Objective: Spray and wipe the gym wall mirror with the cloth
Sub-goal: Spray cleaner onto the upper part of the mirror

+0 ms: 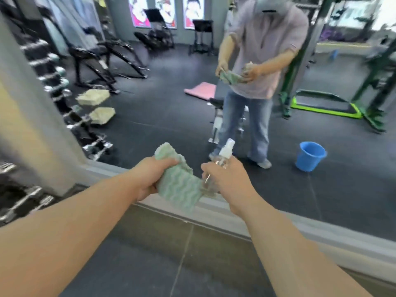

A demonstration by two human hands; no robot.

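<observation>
My left hand [153, 174] is clamped on the bunched cloth [177, 185] and my right hand [225, 183] is wrapped round the spray bottle [225, 155], close together just short of the mirror [171, 125]. The cloth's right edge touches the bottle, so it could soak up the spray. I cannot tell which way the nozzle faces, so mist may miss the glass.
</observation>
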